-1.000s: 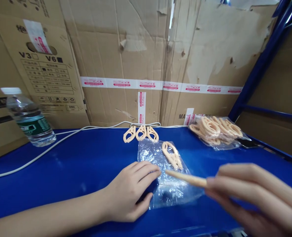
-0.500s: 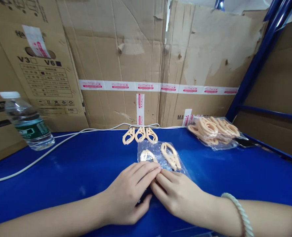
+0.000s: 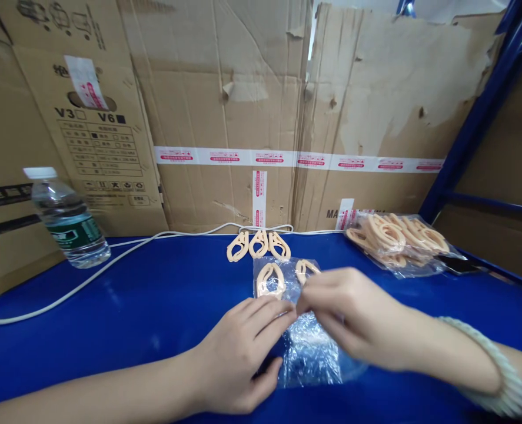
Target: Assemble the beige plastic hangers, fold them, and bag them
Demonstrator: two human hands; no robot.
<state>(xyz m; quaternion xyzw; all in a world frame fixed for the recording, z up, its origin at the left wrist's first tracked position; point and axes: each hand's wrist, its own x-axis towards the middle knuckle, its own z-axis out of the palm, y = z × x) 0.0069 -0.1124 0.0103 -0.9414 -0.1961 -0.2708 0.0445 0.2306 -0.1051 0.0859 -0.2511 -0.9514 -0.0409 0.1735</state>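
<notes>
A clear plastic bag (image 3: 311,353) lies on the blue table in front of me. In its far part are two beige folded plastic hangers, the left hanger (image 3: 271,279) plainly visible and the right hanger (image 3: 305,270) partly behind my right hand. My left hand (image 3: 247,347) presses on the bag's left side, fingers together and curved over it, thumb apart. Close by its fingertips, my right hand (image 3: 349,312) is closed, fingers bent in a pinch at the bag; motion smears it a little. Beyond the bag, three loose folded hangers (image 3: 258,244) lie in a row.
Bagged hangers (image 3: 393,241) are piled at the right, with a dark flat object (image 3: 461,264) beside them. A water bottle (image 3: 70,221) stands at the left. A white cable (image 3: 132,240) runs along the back, below cardboard sheets (image 3: 225,118). A blue metal post (image 3: 468,129) rises at the right.
My right hand has risen and shifted right, away from my left hand, uncovering the bag's near part. My left hand stays over the bag. The whole view has shifted slightly.
</notes>
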